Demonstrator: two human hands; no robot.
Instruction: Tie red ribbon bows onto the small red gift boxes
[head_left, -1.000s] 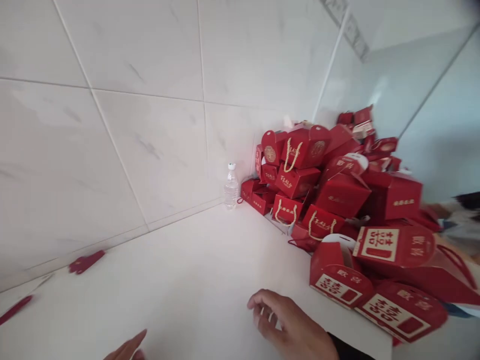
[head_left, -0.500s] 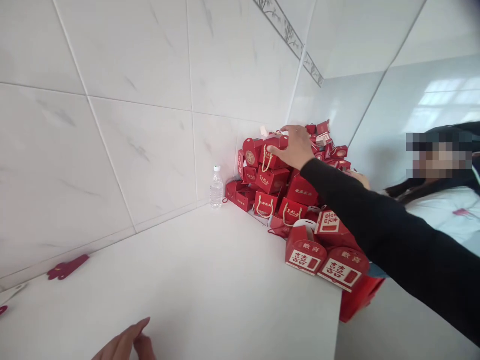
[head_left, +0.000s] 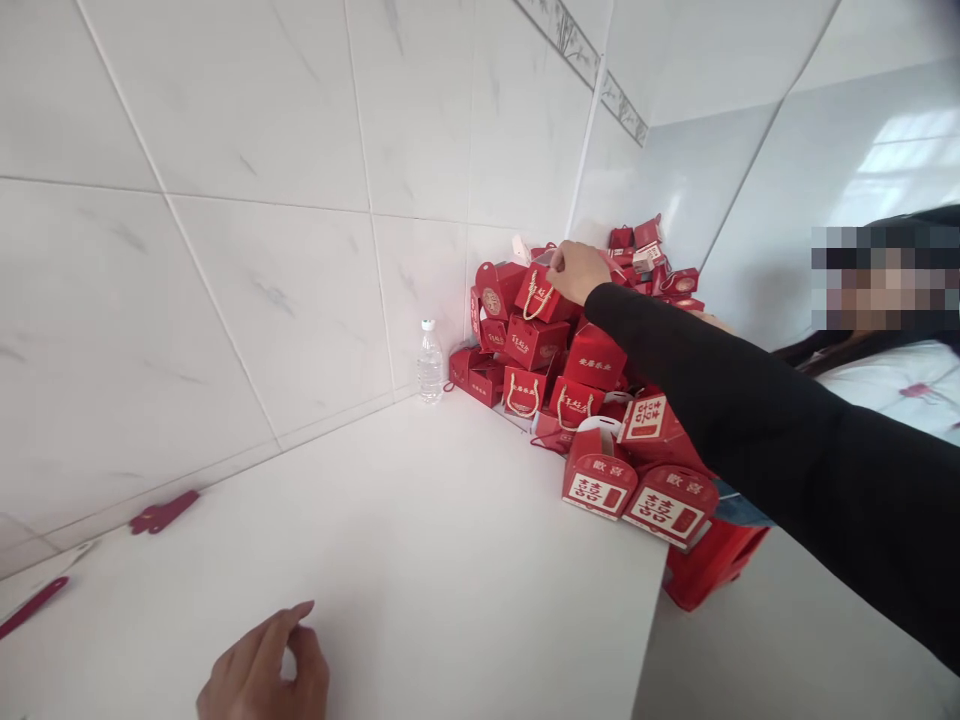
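My right hand point(head_left: 579, 272), at the end of a black sleeve, reaches to the upper part of a pile of red gift boxes. Its fingers are closed at the top edge of a red gift box point(head_left: 546, 300) with a gold cord handle; the fingertips are partly hidden. Below it are more red boxes point(head_left: 536, 342) with gold lettering. Two larger boxes point(head_left: 666, 505) with white labels stand at the table corner. My left hand point(head_left: 266, 668) hovers over or rests on the white table point(head_left: 420, 560), fingers loosely bent, thumb and forefinger apart, holding nothing visible.
A clear water bottle point(head_left: 430, 362) stands by the tiled wall point(head_left: 262, 270). At the left lie a dark red flat item point(head_left: 165, 512) and a long dark red handle point(head_left: 34, 607). Another person point(head_left: 892, 390) is at the right, beyond my arm. A red bag point(head_left: 712, 565) is beside the table.
My right hand's spread fingers have closed together at the gold-corded box. My left hand has come further into view. The view has shifted slightly.
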